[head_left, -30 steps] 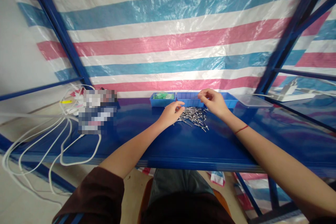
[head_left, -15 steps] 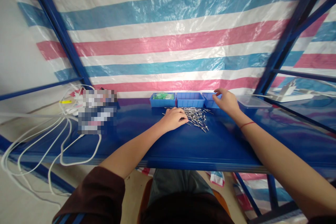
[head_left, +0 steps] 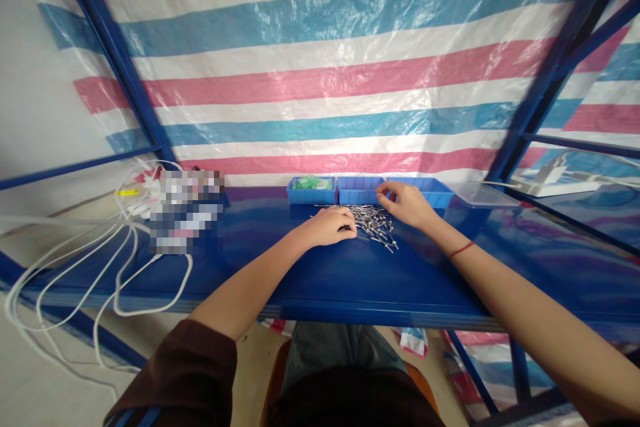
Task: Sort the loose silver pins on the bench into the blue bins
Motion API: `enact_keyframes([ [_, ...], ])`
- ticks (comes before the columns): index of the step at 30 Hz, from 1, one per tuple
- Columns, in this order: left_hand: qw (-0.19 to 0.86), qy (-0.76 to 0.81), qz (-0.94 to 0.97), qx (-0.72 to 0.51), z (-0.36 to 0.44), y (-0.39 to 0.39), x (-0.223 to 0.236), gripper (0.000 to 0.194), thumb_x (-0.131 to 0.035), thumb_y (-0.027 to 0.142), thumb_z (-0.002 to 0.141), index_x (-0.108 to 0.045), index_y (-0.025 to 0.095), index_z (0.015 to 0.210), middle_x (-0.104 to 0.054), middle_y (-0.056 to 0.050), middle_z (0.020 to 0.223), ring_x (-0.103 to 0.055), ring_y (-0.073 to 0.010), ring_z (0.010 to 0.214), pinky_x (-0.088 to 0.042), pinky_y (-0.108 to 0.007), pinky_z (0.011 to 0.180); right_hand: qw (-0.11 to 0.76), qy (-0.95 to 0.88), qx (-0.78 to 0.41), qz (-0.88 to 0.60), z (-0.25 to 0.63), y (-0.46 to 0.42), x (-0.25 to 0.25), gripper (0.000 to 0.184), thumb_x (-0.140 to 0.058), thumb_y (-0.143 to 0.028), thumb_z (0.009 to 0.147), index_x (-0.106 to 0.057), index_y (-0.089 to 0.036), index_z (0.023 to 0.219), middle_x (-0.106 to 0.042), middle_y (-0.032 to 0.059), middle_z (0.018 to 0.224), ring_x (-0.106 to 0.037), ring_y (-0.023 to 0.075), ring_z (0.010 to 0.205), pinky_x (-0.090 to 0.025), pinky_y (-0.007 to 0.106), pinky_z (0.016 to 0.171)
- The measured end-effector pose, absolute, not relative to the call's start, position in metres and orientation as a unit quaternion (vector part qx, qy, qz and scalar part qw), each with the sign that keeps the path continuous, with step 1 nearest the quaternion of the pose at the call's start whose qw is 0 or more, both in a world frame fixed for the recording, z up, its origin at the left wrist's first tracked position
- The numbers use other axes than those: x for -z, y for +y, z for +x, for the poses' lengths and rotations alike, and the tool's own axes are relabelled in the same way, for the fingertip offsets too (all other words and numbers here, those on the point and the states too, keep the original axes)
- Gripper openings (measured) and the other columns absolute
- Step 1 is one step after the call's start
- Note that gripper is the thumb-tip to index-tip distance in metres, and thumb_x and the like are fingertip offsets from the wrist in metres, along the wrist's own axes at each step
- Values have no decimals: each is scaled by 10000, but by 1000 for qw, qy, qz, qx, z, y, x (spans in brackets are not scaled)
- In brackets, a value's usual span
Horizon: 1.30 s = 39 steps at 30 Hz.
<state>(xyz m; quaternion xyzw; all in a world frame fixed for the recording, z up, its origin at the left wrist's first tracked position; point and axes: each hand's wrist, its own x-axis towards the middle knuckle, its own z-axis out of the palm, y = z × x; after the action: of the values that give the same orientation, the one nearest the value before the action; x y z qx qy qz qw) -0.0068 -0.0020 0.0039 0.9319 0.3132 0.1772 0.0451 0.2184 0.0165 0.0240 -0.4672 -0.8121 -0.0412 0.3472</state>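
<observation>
A loose pile of silvery blind rivets point(head_left: 376, 225) lies on the blue tabletop. At its left edge rests my left hand point(head_left: 331, 225), fingers curled and thumb tip near the index finger; whatever they hold is hidden, with some rivets under the palm. Above the far right of the pile is my right hand point(head_left: 406, 203), its fingers bent with a gap between thumb and index, nothing visible in them. Behind the pile stand a middle blue bin point(head_left: 357, 193) and a right blue bin point(head_left: 436, 193), partly covered by my right hand.
A left blue bin point(head_left: 311, 196) holds green plastic packets point(head_left: 313, 183). Right of the bins lies a clear plastic lid point(head_left: 487, 194), near a white power strip point(head_left: 557, 183). White cables point(head_left: 133, 260) loop over the table's left end. Striped sheeting point(head_left: 320, 80) hangs behind.
My right hand has moved left and slightly down, from over the right bin to the far edge of the rivet pile. My left hand stays almost in place.
</observation>
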Motion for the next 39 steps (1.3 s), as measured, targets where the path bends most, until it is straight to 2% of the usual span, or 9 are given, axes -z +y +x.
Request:
enact_keyframes([
  [6, 2, 352, 913, -204, -4, -7, -8, 190, -509, 338, 840, -661, 225, 829, -631, -21, 968, -563, -170, 912, -397, -289, 820, 320, -849, -52, -418, 213, 10, -27, 167, -476, -252, 768, -624, -177, 757, -673, 37, 794, -556, 144, 615, -425, 281, 616],
  [11, 9, 384, 889, -251, -3, -7, -8, 212, -450, 327, 868, -629, 214, 884, -657, -13, 939, -579, -161, 887, -412, -265, 783, 301, -867, -183, -352, 202, 2, -24, 212, -508, -317, 772, -644, -162, 819, -665, 29, 764, -574, 140, 673, -442, 265, 619],
  [21, 48, 383, 861, -331, 0, -5, -5, 212, -442, 303, 863, -620, 187, 875, -655, -22, 892, -592, -149, 836, -437, -245, 756, 314, -855, -234, -340, 194, 0, -20, 267, -554, -393, 766, -658, -151, 810, -660, 39, 721, -569, 130, 632, -436, 258, 594],
  [30, 134, 388, 837, -361, 3, -7, -9, 229, -461, 291, 848, -623, 170, 955, -677, -33, 924, -612, -154, 842, -442, -252, 784, 389, -803, -289, -347, 189, 1, -19, 318, -593, -450, 733, -643, -139, 779, -626, 36, 691, -526, 126, 596, -418, 268, 570],
  [35, 192, 391, 820, -371, 2, -5, -5, 226, -461, 308, 844, -620, 168, 921, -681, -22, 894, -614, -151, 833, -450, -250, 783, 425, -757, -360, -341, 184, -1, -19, 304, -601, -450, 725, -612, -152, 788, -610, 24, 705, -496, 98, 546, -413, 254, 542],
  [39, 231, 375, 819, -368, 4, -6, -3, 257, -426, 335, 863, -605, 160, 919, -682, -27, 900, -618, -152, 863, -447, -252, 805, 436, -746, -363, -349, 181, -2, -16, 308, -599, -457, 722, -602, -155, 783, -608, 19, 685, -484, 91, 524, -406, 249, 524],
])
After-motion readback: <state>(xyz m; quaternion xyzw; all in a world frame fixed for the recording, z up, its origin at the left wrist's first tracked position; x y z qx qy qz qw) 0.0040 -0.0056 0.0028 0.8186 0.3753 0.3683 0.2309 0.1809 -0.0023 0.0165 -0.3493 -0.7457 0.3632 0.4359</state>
